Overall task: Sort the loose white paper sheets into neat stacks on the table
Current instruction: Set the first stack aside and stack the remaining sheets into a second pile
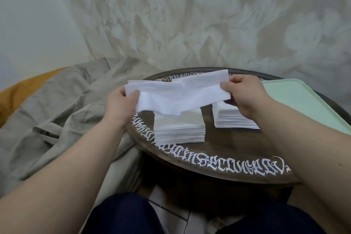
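I see my left hand pinching the left end of a white paper sheet, with the thumb on top and the other fingers curled under it. My right hand pinches the right end the same way. The sheet hangs in the air between my two hands, above the table, and it sags and bends in the middle. It looks like more than one layer, but I cannot tell how many. Under the sheet I count two stacks of white paper on the table. The left stack sits near the table's left edge, and its sides look even. The right stack sits just beside it with a strip of bare table between them, and my right hand covers part of it. One pale green tray lies at the right side of the table, and its far corner goes past the table's edge. The table is round and dark brown, with white fancy letters painted around its rim. There is bare wood in front of the stacks, close to me. To the left of the table lies a rumpled grey cloth, with something orange peeking out behind it. The wall behind is pale with blotchy marks. At the bottom I see my dark blue trousers.
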The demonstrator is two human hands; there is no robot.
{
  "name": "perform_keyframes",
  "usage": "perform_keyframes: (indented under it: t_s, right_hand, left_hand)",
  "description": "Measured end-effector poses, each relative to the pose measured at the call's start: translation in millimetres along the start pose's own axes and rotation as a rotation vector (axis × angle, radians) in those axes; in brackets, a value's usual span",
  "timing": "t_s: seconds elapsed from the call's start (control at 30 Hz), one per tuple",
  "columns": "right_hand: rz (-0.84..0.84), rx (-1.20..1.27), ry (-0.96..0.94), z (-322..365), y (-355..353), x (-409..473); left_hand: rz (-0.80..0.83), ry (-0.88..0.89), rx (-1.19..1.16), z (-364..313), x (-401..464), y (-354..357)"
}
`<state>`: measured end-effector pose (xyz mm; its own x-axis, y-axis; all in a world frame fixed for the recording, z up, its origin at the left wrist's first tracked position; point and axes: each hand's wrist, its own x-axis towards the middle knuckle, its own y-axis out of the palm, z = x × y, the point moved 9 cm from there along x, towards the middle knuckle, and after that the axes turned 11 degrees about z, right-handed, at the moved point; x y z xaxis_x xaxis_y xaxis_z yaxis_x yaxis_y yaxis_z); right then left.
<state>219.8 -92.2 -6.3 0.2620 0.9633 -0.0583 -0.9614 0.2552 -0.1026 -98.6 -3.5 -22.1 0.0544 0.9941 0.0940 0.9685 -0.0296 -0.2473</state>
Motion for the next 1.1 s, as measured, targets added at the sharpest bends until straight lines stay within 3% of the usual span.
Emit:
perform_keyframes:
  t_s: [0.13, 0.27, 0.33, 0.4, 0.5, 0.57, 0.63, 0.73, 0.87, 1.1]
  right_hand:
    - [0.056, 0.166, 0.047, -5.4, 21.9, 7.0]
    - [0.066, 0.055, 0.116, -26.7, 48.3, 12.7]
    - [0.064, -0.122, 0.151, -41.4, 55.1, 14.9]
    - [0.053, -0.456, 0.149, -47.7, 53.9, 18.4]
    - [0.016, -0.96, 0.038, -32.5, 56.3, 17.9]
    - [0.008, -0.943, -0.135, -5.1, 66.9, 11.8]
    - [0.116, -0.821, -0.279, 20.4, 85.1, 5.5]
    - [0.292, -0.696, -0.285, 34.6, 103.4, 0.7]
    - [0.149, -0.754, -0.349, 43.7, 82.6, 0.8]
    - [0.018, -0.817, -0.37, 43.1, 52.7, -4.9]
  left_hand:
    - [-0.194, 0.029, 0.012, -3.6, 5.9, -39.6]
    - [-0.274, 0.066, -0.002, -2.5, 1.8, -58.1]
    - [-0.32, 0.073, 0.037, -4.0, -1.2, -65.3]
    - [-0.324, 0.088, 0.018, -9.5, -3.8, -67.2]
    - [-0.185, 0.155, -0.01, -27.3, -3.4, -54.3]
    - [-0.06, 0.192, -0.016, -40.3, -2.4, -39.3]
    - [0.022, 0.201, -0.02, -50.1, -1.2, -25.7]
    - [0.119, 0.209, -0.03, -61.8, -1.5, -5.6]
    - [0.203, 0.231, 0.015, -68.4, -4.4, 10.9]
    - [0.175, 0.251, 0.479, -58.1, -0.1, 32.0]
